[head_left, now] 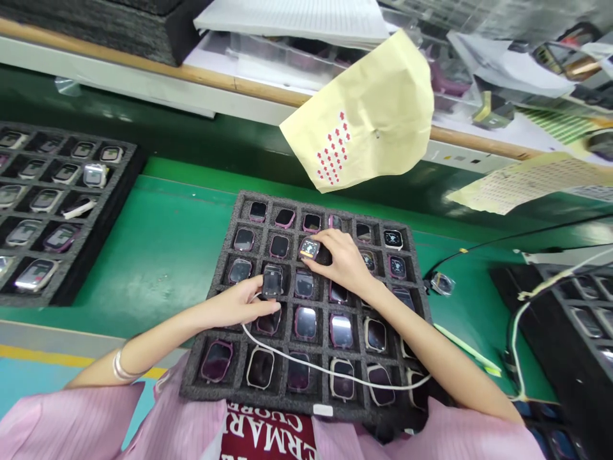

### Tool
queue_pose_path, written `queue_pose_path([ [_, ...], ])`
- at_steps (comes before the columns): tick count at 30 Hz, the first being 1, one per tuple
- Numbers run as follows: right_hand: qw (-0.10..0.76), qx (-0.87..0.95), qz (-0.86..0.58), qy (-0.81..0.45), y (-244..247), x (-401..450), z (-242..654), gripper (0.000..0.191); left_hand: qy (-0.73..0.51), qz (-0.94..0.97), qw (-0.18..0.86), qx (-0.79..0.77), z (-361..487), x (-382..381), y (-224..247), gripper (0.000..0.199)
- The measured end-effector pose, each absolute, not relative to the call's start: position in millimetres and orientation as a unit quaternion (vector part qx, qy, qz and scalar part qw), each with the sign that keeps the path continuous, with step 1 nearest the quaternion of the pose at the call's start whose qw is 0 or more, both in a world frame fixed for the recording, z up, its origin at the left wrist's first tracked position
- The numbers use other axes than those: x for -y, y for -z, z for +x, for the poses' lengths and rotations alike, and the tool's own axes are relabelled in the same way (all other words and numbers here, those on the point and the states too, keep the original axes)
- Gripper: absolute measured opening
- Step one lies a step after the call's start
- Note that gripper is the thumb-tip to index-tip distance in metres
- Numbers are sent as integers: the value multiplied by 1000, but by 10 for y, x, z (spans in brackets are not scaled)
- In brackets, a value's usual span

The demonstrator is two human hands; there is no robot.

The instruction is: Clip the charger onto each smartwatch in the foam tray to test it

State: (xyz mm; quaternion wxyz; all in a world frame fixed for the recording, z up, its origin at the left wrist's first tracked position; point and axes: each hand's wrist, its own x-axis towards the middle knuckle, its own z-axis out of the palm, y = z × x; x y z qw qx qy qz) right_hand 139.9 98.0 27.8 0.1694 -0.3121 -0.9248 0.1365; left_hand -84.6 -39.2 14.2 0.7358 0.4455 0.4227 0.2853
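My right grip pinches lit watch between thumb and fingertips, at second row from back of dark foam tray; my left grip pinches dark square piece, nearer me; white cable runs from left grip across tray; tray sits on green desk.

Table: the top is surfaced in smooth green, and the near edge is trimmed in grey.
Shelf: it is edged in pale wood and crowded with papers.
Yellow sheet: it is draped past the shelf's edge.
Back panel: it is coloured dark green and shaded beneath the shelf.
Floor: light blue is crossed by a yellow stripe.
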Motion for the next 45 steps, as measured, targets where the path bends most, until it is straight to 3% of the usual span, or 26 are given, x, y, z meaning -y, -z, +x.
queue_pose_path([
  [5, 40, 952, -286, -106, -447, -1004, 1315, 40, -288, 457, 738, -405, -922, 412, -117, 24],
  [9, 53, 955, -269, -111, -566, -994, 1027, 36, -299, 454, 732, -411, -868, 403, -87, 31],
  [14, 23, 959, -279, -53, -344, -1035, 683, 36, -309, 454, 733, -401, -856, 399, -137, 31],
  [19, 112, 959, -255, -53, -392, -1041, 746, 28, -314, 434, 744, -401, -883, 389, -137, 32],
  [22, 189, 948, -214, -142, -565, -935, 847, 27, -334, 405, 753, -397, -885, 380, -125, 35],
  [25, 170, 944, -150, -238, -634, -742, 907, 30, -341, 385, 756, -404, -875, 378, -123, 38],
  [29, 125, 961, -108, -223, -521, -555, 927, 38, -349, 398, 734, -425, -841, 400, -108, 36],
  [35, 173, 959, -102, -200, -357, -514, 924, 37, -379, 396, 710, -442, -810, 425, -47, 36],
  [41, 254, 933, -106, -231, -197, -404, 967, 51, -382, 411, 702, -439, -846, 446, -53, 35],
  [45, 265, 922, -116, -255, -167, -374, 973, 53, -381, 421, 689, -450, -856, 474, -70, 32],
])
